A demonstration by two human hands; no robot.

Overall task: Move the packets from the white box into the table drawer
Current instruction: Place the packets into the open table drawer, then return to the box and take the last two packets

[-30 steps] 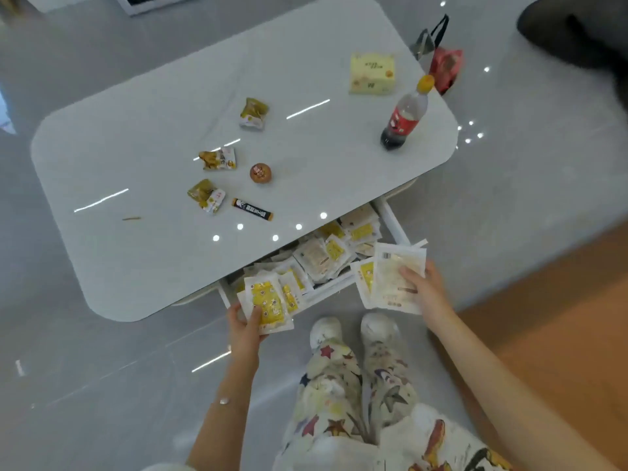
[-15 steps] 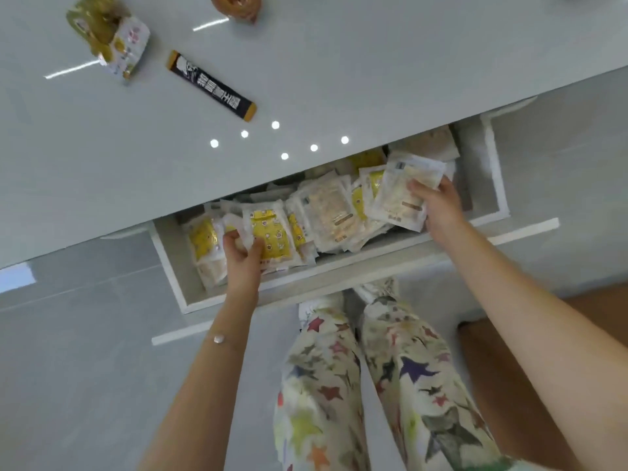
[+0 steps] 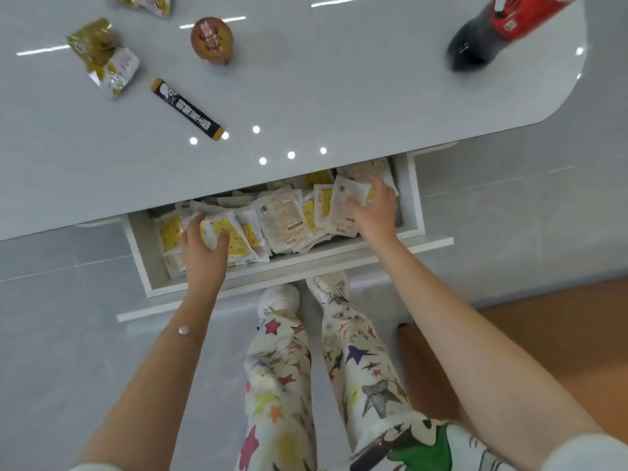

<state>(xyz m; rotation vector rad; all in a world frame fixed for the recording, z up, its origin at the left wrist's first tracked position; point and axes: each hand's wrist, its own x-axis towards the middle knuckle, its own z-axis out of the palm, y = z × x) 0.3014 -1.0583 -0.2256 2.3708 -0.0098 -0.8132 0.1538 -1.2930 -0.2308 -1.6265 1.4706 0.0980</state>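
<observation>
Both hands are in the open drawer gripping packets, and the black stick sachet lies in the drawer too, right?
Not quite. In the head view the black stick sachet lies on the tabletop, not in the drawer. The left hand and right hand do grip packets in the open drawer.

Cola bottle (image 3: 482, 39), black stick sachet (image 3: 187, 108), gold snack wrappers (image 3: 102, 56), brown ball (image 3: 211, 39)

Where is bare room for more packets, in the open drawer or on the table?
Bare: a narrow strip of the drawer along its front wall, between left hand and right hand; the tabletop between black sachet and bottle. Crowded: packets overlap across the drawer's middle.
</observation>
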